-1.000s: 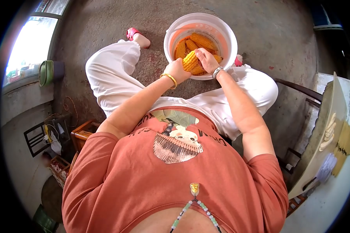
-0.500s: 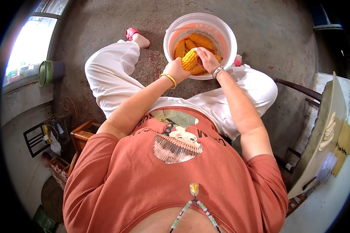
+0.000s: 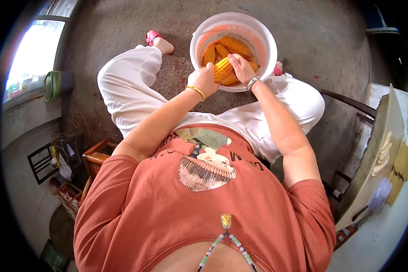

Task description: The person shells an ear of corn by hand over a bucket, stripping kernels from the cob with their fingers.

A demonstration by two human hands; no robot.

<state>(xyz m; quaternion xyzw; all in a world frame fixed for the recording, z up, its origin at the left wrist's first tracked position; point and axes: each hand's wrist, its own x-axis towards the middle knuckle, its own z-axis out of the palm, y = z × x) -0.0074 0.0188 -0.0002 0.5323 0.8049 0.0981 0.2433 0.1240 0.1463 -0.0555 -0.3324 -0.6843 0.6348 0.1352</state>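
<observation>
A yellow corn cob is held over the near part of a white bucket. My left hand is closed around its left end. Around the other end my right hand is wrapped, with the thumb lying along the kernels. Inside the bucket lie several more corn cobs, and loose kernels show between them. My hands and the held cob hide part of the bucket's contents.
The bucket stands on a grey concrete floor between my legs in white trousers. Wooden furniture is at my left, below a window. A table with a pale top stands at my right.
Both hands still grip the cob, which has shifted and turned slightly. The fingers of my left hand have moved a little along its end.
</observation>
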